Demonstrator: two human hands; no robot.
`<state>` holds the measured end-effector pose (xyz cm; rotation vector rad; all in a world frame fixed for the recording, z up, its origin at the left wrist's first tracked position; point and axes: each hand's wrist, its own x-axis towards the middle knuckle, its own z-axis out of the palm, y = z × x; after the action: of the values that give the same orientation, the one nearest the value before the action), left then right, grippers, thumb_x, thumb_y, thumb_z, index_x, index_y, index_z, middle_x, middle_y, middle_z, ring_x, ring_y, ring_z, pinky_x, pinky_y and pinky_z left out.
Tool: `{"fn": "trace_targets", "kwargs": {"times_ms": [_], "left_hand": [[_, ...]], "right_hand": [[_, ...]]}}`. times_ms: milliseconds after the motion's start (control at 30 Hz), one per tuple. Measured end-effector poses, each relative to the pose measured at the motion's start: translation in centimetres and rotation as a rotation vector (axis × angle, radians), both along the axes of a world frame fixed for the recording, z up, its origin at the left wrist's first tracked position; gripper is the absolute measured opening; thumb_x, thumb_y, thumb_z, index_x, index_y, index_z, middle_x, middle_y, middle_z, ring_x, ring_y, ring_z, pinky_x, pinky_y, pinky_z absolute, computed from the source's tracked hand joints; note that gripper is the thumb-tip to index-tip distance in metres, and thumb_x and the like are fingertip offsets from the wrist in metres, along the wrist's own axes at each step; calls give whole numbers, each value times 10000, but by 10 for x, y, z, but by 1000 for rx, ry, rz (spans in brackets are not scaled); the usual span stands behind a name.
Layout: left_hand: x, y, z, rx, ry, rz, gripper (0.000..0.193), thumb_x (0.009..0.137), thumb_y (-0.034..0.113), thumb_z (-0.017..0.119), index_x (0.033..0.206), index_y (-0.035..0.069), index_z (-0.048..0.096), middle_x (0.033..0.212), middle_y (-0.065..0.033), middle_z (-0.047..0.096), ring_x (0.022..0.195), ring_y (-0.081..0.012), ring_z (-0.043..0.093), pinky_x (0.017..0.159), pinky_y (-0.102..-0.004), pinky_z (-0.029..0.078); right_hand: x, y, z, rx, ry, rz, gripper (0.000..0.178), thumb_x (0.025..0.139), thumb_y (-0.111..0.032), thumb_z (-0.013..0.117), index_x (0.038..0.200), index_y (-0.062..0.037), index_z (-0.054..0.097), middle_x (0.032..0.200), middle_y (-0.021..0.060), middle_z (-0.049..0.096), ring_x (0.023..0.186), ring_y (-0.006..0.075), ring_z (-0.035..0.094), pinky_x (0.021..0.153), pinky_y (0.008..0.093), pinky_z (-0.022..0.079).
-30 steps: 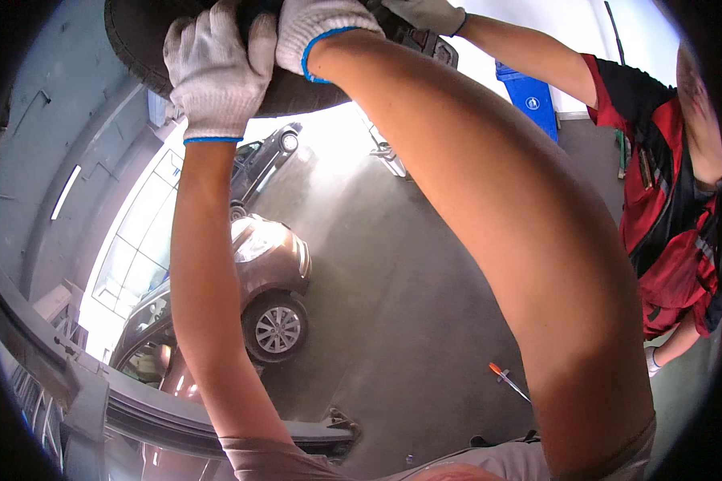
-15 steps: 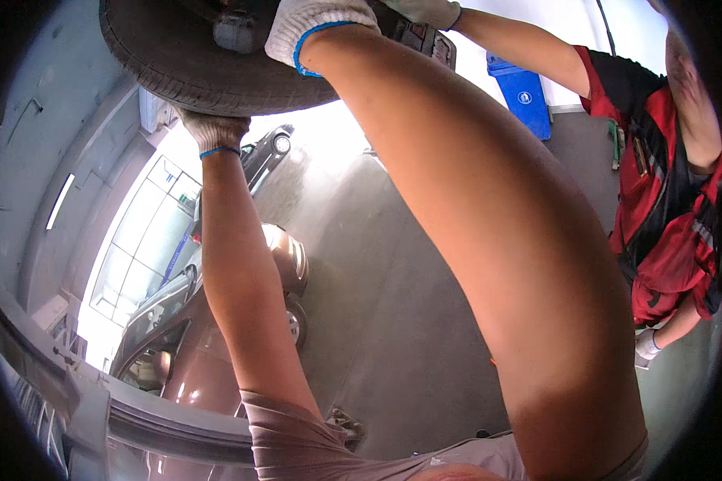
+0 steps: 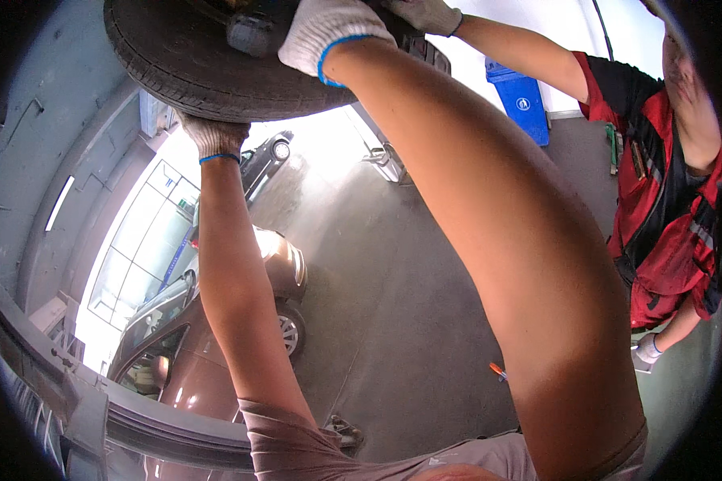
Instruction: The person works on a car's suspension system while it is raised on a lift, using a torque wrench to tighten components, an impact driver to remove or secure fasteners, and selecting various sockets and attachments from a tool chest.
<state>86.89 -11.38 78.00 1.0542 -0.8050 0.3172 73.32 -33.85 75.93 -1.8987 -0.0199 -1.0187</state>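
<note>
Overhead hangs a dark wheel with a black tyre [image 3: 241, 94], cut off by the top of the view. From below, my left hand [image 3: 215, 136], in a white knit glove with a blue cuff, grips the tyre's lower edge; its fingertips are hidden behind the rubber. My right hand [image 3: 329, 34], gloved alike, reaches up beside the wheel's inner side, near a rounded grey part [image 3: 251, 35]. Its fingers are out of sight past the upper edge. A co-worker's gloved hand [image 3: 427, 14] is close by, to the right of mine.
At the right stands a co-worker in a red and black uniform [image 3: 658, 232], the other gloved hand lowered. A brown car [image 3: 208, 345] is at the lower left, a dark car [image 3: 263, 156] farther back. A blue bin [image 3: 523, 104] and an orange-handled tool [image 3: 498, 371] are also around.
The wheel and my right hand sit slightly lower and farther right in view. My left hand stays against the tyre. The orange-handled tool shows more from behind my right arm.
</note>
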Motion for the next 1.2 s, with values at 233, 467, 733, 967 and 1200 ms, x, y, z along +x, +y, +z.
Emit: {"fn": "trace_targets", "kwargs": {"times_ms": [233,467,733,967,1200], "left_hand": [[-7,5,-2,24,60,54,896,967,750,388,1583,100,349,1615,-170,396,1448,-397,427,1182,-556,413],[-7,0,-2,-13,52,36,874,960,741,412,1559,104,402,1594,-160,432,1423,-389,456,1193,-559,394],[-3,8,3,-50,62,11,811,975,686,429,1541,107,434,1574,-143,467,1398,-381,484,1178,-569,402],[-4,13,2,-34,44,44,827,972,698,430,1548,104,425,1580,-142,458,1408,-380,471,1172,-556,414],[-12,-14,-6,-9,76,56,866,983,709,381,1571,74,362,1604,-170,415,1426,-364,466,1188,-528,414]], "right_hand": [[-12,2,-2,10,27,28,385,869,-169,652,1202,16,705,1265,258,690,1230,346,663,1040,415,540],[0,1,2,-50,29,-9,336,851,-158,666,1128,17,739,1215,263,708,1201,344,680,1025,408,550],[-9,1,2,-44,36,7,345,843,-160,665,1130,12,749,1214,266,704,1188,352,683,1021,408,553],[-6,4,1,-21,18,17,338,843,-167,666,1121,2,756,1211,261,705,1191,352,680,1018,409,555],[-8,-11,-4,-26,36,-10,366,838,-174,680,1149,10,741,1219,265,701,1191,354,679,1016,413,555]]}}
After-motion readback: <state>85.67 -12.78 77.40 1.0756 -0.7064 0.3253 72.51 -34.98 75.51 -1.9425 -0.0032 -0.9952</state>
